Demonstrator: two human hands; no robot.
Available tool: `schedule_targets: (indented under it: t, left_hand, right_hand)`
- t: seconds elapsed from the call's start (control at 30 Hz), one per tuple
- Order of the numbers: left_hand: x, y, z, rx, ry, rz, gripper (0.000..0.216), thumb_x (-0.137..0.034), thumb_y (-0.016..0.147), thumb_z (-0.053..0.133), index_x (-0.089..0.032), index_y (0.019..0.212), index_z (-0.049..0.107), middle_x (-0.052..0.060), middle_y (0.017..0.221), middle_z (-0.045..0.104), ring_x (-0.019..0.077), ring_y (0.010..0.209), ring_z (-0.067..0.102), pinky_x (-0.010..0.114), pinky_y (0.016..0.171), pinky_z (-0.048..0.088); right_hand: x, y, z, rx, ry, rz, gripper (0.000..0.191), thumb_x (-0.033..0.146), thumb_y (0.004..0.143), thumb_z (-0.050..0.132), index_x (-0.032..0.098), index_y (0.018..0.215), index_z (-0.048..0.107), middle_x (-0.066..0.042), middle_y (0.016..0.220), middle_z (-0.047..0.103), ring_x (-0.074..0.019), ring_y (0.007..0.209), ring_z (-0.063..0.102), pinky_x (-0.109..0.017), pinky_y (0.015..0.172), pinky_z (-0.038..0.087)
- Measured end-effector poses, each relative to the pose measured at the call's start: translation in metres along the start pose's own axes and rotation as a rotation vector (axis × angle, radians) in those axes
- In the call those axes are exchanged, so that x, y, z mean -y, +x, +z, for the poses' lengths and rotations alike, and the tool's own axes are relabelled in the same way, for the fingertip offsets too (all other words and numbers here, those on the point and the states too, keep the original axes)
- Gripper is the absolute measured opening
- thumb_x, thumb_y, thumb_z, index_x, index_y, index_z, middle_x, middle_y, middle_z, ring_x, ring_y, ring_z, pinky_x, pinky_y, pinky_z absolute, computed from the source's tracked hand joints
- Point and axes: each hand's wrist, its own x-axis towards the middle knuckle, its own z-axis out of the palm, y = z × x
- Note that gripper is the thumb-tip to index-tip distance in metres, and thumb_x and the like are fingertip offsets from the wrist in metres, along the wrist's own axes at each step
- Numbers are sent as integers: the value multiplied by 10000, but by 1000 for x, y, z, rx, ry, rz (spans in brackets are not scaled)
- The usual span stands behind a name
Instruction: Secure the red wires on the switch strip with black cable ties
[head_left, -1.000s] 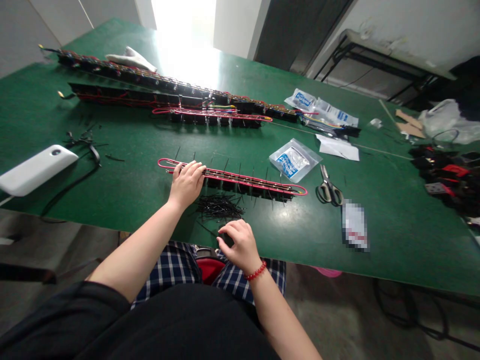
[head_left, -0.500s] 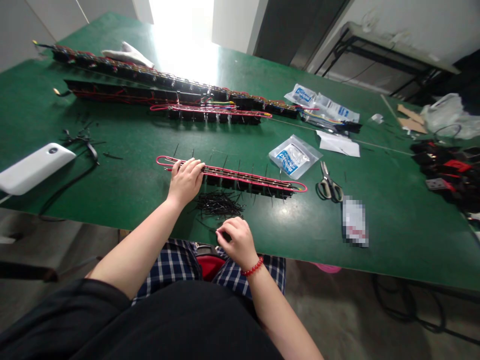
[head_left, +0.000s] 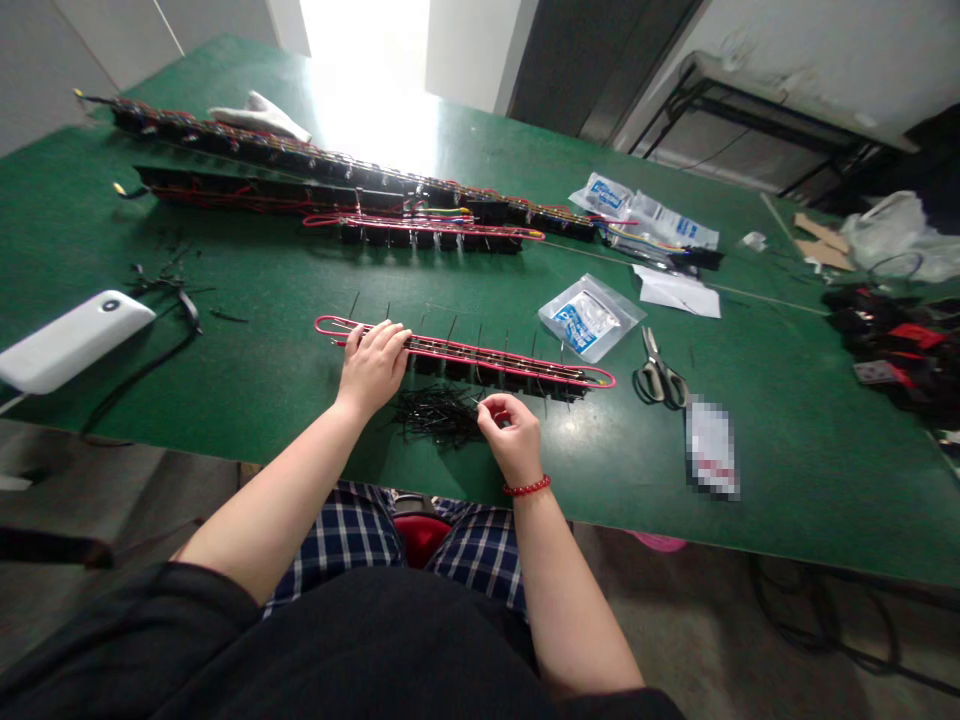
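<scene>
A black slotted strip [head_left: 517,378] lies across the table in front of me. A long loop of red cable [head_left: 600,378] runs along its top, and several thin black cable ties stick up from it. My left hand [head_left: 373,365] rests over the strip's left part, fingers curled round it. Just below the strip is a pile of loose black cable ties [head_left: 435,415]. At the pile's right edge, my right hand [head_left: 511,430] has thumb and forefinger pinched on what looks like a cable tie, mostly hidden by the fingers.
Longer wired strips [head_left: 247,190] lie farther back, with a white glove [head_left: 259,118] behind them. Scissors [head_left: 660,375], a clear plastic bag [head_left: 591,318] and a blurred packet [head_left: 711,447] are to the right. A white device [head_left: 75,342] with a cable sits at left.
My right hand has moved forward and right, from the table's front edge to beside the cable tie pile, still pinched. My left hand has stayed on the strip.
</scene>
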Motion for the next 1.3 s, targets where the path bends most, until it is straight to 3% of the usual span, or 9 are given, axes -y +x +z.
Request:
schedule_targets:
  t: [0.23, 0.63, 0.77, 0.87, 1.07, 1.3]
  left_hand:
    - [0, 0, 0, 2, -22, -8, 373, -354, 1019, 414, -252, 1302, 634, 76, 1418, 634, 276, 1408, 495, 518, 1236, 205]
    - [4, -6, -4, -113, -68, 73, 331, -321, 973, 525, -239, 1270, 645, 78, 1392, 650, 280, 1390, 523, 542, 1240, 250]
    - [-2, -7, -14, -137, -210, 145, 242, -299, 973, 523, -239, 1141, 688, 60, 1297, 698, 248, 1327, 574, 488, 1189, 371]
    - [-19, -10, -19, -138, -338, 162, 228, -297, 995, 491, -229, 1087, 688, 56, 1168, 734, 212, 1176, 647, 415, 1075, 484]
    - [-53, -27, -9, -56, -247, 141, 219, -365, 984, 542, -214, 1039, 690, 59, 1050, 749, 236, 1040, 663, 412, 959, 488]
    - [-51, -30, -3, 38, -215, 175, 206, -378, 973, 571, -225, 961, 707, 42, 1012, 761, 229, 983, 662, 408, 932, 468]
  right_hand:
    - [-18, 25, 15, -21, 197, 129, 194, 389, 771, 686, 196, 794, 695, -18, 734, 702, -146, 646, 613, -274, 641, 507]
    - [-21, 26, 17, 17, 246, 139, 209, 401, 759, 707, 199, 813, 715, -31, 761, 722, -162, 672, 637, -296, 669, 528]
    - [-24, 26, 17, 21, 253, 121, 204, 399, 762, 704, 203, 819, 718, -35, 779, 730, -169, 690, 647, -303, 685, 534]
    - [-26, 26, 17, 36, 254, 116, 204, 400, 771, 702, 205, 827, 719, -33, 782, 730, -168, 684, 645, -305, 683, 532]
    - [-26, 26, 15, 19, 252, 106, 215, 410, 774, 717, 206, 843, 720, -26, 780, 724, -164, 679, 636, -300, 676, 529]
    - [-28, 26, 15, 21, 314, 113, 204, 397, 777, 726, 208, 854, 711, -18, 784, 707, -157, 680, 627, -297, 678, 524]
